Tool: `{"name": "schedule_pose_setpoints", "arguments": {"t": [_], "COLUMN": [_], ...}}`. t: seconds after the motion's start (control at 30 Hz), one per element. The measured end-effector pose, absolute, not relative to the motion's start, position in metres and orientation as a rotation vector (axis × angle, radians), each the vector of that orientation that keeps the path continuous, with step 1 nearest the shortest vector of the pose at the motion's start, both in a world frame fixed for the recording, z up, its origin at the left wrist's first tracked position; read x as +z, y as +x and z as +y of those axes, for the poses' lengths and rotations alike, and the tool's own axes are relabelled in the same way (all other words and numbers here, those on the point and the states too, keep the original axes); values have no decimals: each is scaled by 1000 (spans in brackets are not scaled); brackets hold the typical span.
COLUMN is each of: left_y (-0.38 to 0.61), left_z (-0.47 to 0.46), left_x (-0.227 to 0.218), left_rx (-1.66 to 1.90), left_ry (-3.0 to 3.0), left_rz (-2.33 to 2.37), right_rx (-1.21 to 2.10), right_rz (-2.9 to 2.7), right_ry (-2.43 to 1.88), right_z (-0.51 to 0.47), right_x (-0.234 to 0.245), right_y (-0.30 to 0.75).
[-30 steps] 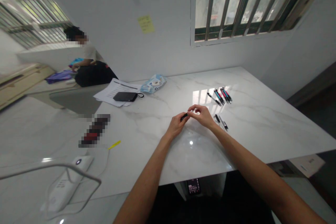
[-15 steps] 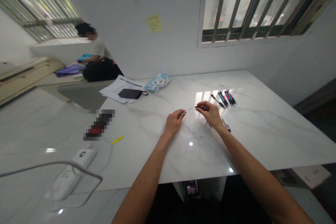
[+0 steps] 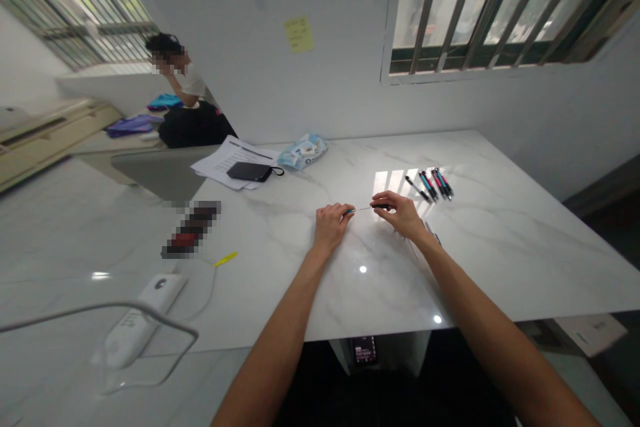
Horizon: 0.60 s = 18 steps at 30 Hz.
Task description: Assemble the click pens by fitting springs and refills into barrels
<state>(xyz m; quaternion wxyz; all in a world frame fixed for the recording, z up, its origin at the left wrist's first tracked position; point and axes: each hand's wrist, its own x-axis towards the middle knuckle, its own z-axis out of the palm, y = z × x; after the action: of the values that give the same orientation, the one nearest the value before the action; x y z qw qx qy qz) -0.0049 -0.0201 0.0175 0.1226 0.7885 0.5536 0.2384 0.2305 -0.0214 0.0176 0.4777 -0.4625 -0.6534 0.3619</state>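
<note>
My left hand (image 3: 330, 225) is closed over the white marble table (image 3: 500, 247), pinching a small blue pen part (image 3: 347, 212). A thin refill (image 3: 361, 209) runs from it toward my right hand (image 3: 403, 215), which pinches a dark pen barrel (image 3: 381, 206). The two hands are a short way apart above the tabletop. Several assembled pens (image 3: 433, 184) with blue, red and black bodies lie in a row just beyond my right hand. One more pen (image 3: 431, 231) lies by my right wrist, partly hidden.
Papers (image 3: 225, 160) with a black pouch (image 3: 249, 171) and a blue wipes packet (image 3: 303, 150) lie at the far left of the table. A yellow strip (image 3: 225, 258), a white power strip (image 3: 140, 323) and a wire frame (image 3: 100, 320) are left. A seated person (image 3: 187, 103) is at the back.
My hands were together on one pen, then drew apart, pulling the thin refill out of the barrel. The camera view shifted slightly; the person at the back raised a hand to the head.
</note>
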Motion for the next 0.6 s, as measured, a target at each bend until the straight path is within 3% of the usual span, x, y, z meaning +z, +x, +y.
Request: {"name": "schedule_pose_setpoints", "arguments": {"t": [0.6], "left_y": [21], "left_z": [-23], "left_x": [13], "left_rx": [763], "left_ry": [2454], "left_rz": [1379], "right_rx": [810], "right_rz": [-1646], "right_ry": [-1087], "right_z": [-22], "right_x": [18], "right_y": [235]}}
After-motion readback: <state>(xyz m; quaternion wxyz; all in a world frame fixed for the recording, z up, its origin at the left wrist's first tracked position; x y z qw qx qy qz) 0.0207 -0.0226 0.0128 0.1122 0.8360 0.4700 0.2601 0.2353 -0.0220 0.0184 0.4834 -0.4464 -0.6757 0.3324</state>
